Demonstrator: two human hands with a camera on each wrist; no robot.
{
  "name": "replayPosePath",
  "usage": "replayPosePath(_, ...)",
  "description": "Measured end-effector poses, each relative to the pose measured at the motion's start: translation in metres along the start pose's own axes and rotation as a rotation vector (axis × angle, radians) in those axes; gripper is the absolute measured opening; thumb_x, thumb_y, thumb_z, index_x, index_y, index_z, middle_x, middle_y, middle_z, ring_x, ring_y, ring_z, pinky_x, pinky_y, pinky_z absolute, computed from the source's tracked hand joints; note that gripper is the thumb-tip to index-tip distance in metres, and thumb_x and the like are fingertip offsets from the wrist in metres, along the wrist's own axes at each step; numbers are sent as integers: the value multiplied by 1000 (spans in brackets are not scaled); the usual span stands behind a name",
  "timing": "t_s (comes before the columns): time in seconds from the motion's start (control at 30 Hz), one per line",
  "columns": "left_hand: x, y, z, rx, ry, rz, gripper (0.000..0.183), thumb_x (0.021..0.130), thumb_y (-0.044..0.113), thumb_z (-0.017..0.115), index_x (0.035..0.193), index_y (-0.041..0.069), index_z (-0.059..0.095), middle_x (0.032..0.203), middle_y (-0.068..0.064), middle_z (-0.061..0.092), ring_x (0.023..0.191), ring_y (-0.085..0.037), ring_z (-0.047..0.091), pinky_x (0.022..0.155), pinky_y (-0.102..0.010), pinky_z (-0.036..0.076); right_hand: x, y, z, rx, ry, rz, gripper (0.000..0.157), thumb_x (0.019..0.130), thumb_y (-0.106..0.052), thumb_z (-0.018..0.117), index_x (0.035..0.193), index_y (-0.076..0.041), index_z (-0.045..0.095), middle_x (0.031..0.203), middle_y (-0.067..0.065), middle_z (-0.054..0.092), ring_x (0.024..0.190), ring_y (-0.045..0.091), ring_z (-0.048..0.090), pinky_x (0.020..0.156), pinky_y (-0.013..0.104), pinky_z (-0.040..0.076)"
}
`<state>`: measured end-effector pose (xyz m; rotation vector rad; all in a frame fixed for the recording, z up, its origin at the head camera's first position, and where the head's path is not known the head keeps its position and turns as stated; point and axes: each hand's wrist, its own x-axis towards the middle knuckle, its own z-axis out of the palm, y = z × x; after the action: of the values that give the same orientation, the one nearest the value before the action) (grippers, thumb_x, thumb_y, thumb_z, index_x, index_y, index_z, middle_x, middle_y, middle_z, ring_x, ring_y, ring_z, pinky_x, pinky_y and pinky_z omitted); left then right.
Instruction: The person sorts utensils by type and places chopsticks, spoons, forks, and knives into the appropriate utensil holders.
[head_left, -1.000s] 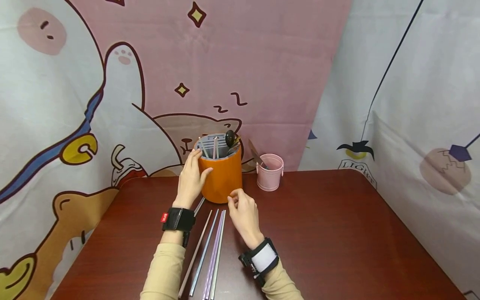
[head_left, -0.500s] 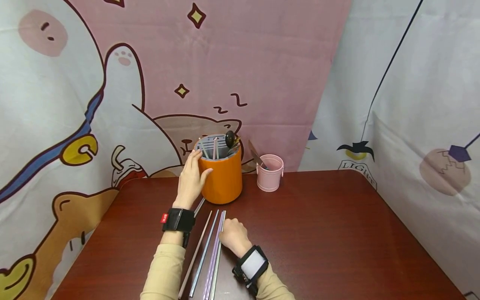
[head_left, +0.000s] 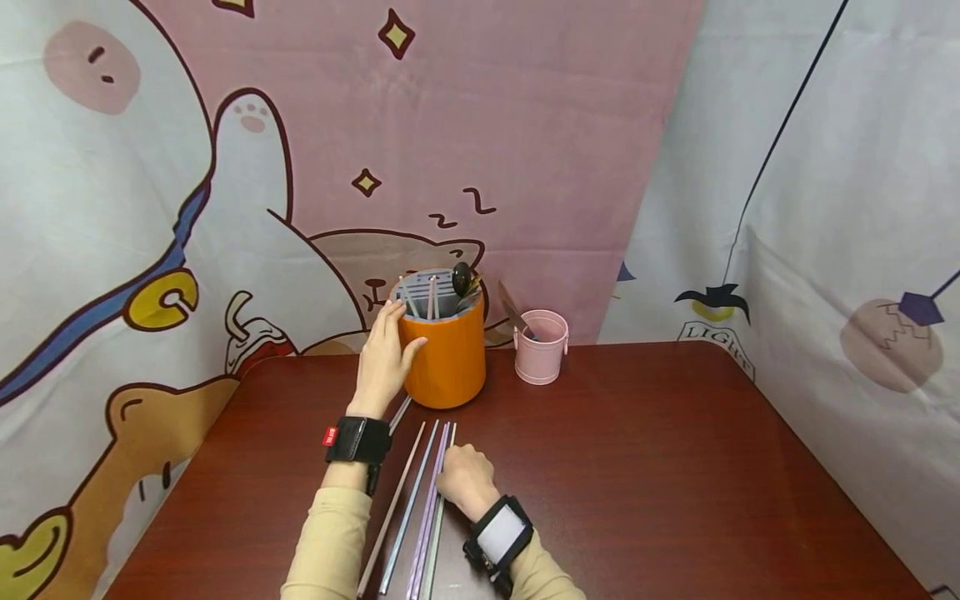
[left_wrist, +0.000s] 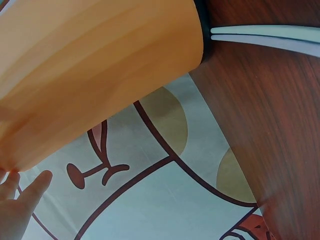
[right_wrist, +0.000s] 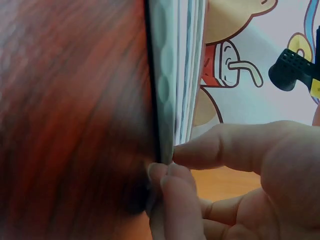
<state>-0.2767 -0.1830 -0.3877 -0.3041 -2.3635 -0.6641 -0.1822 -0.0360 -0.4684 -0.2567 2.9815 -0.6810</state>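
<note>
My left hand [head_left: 381, 358] rests on the left side of an orange utensil holder [head_left: 448, 367], thumb spread over its front. Several chopsticks and a dark round-headed utensil [head_left: 461, 277] stand in the holder. In front of it, my right hand [head_left: 468, 481] pinches a pale green chopstick [right_wrist: 164, 75] between thumb and fingertips, as the right wrist view shows. Purple chopsticks [head_left: 423, 537], a blue chopstick [head_left: 406, 521] and a pinkish chopstick [head_left: 391, 510] lie alongside, pointing toward the holder. The right fingertips are hidden in the head view.
A pink bucket [head_left: 538, 367] holding a brown flat utensil [head_left: 510, 307] stands right of the holder. Two more chopsticks [left_wrist: 270, 37] lie near the holder's base, partly behind the left wrist. A printed cloth [head_left: 540, 125] hangs behind the dark red table [head_left: 660, 467].
My right hand has come down and slightly left from beside the holder's base to the pale green chopstick, which it now pinches. The left hand stays on the holder.
</note>
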Motion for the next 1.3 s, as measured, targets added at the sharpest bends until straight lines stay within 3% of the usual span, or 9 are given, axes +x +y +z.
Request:
replayPosePath(0.17, 1, -1, 1, 2, 3, 1, 63, 89, 30, 63, 138, -4, 41, 145, -16, 41, 142, -29, 32, 108, -49, 39, -2, -2, 0, -41, -8, 11, 21, 71, -16, 74, 59, -8, 59, 68, 10, 64, 61, 28, 63, 48, 44, 48)
replayPosePath(0.53, 0, -1, 1, 3, -6, -11, 62, 90, 29, 63, 137, -4, 41, 145, -16, 41, 143, -29, 31, 109, -48, 38, 3, 2, 2, -98, 75, 67, 19, 70, -22, 74, 64, -6, 67, 75, 13, 70, 65, 31, 65, 51, 45, 50)
replayPosePath(0.8, 0, 0, 0, 5, -8, -17, 62, 89, 29, 64, 137, -4, 42, 146, -16, 41, 142, -29, 32, 109, -49, 38, 8, 13, -7, 10, 69, 94, 22, 72, -20, 69, 56, -10, 58, 73, 14, 68, 64, 33, 64, 49, 45, 46)
replayPosePath(1.13, 0, 0, 1, 3, -4, -10, 63, 89, 30, 64, 137, -4, 42, 145, -16, 41, 142, -30, 32, 109, -49, 38, 10, 19, -26, 101, 86, 101, 22, 76, -18, 67, 59, -9, 57, 66, 12, 63, 62, 33, 63, 47, 43, 43)
replayPosePath(1.3, 0, 0, 1, 2, -4, -15, 63, 89, 30, 64, 137, -4, 42, 145, -16, 41, 142, -29, 32, 109, -49, 38, 7, 20, -41, 181, 116, 88, 16, 80, -17, 65, 73, -4, 58, 71, 15, 63, 66, 36, 63, 51, 45, 45)
